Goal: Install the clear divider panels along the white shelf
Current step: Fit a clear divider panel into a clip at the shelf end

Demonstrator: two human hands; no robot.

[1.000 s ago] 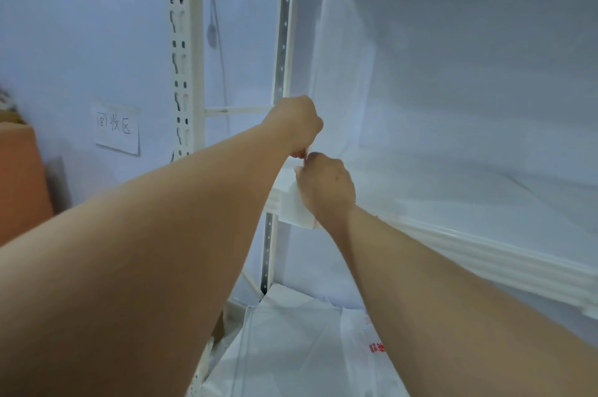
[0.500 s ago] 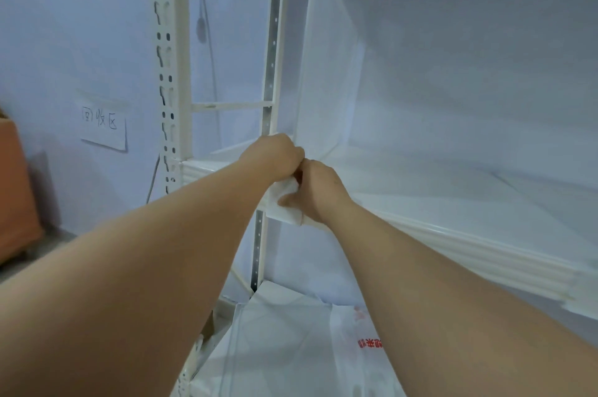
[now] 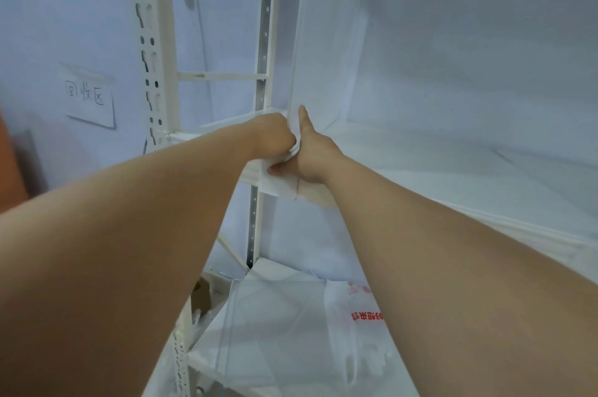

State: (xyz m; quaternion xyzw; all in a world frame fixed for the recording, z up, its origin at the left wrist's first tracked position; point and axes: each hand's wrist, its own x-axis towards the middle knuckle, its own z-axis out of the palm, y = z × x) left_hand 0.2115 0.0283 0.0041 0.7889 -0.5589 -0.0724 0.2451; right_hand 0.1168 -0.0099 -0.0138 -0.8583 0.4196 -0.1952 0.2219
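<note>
A clear divider panel [image 3: 326, 50] stands upright at the left end of the white shelf [image 3: 453, 170], next to the rack's corner post. My left hand [image 3: 275, 137] grips the panel's lower front corner from the left, fingers curled. My right hand [image 3: 310, 153] holds the same corner from the right, thumb pointing up along the panel's front edge and fingers wrapped over the shelf's front lip. The two hands touch each other. More clear panels [image 3: 275, 332] lie flat on the lower shelf.
White slotted rack posts [image 3: 152, 50] rise on the left. A paper sign [image 3: 89, 95] with handwriting hangs on the wall. A white plastic bag [image 3: 356, 325] with red print lies on the lower shelf. An orange object [image 3: 9, 163] sits at the far left edge.
Both hands moved down to the shelf's front lip with the panel's bottom corner. My right thumb now points up along the panel edge.
</note>
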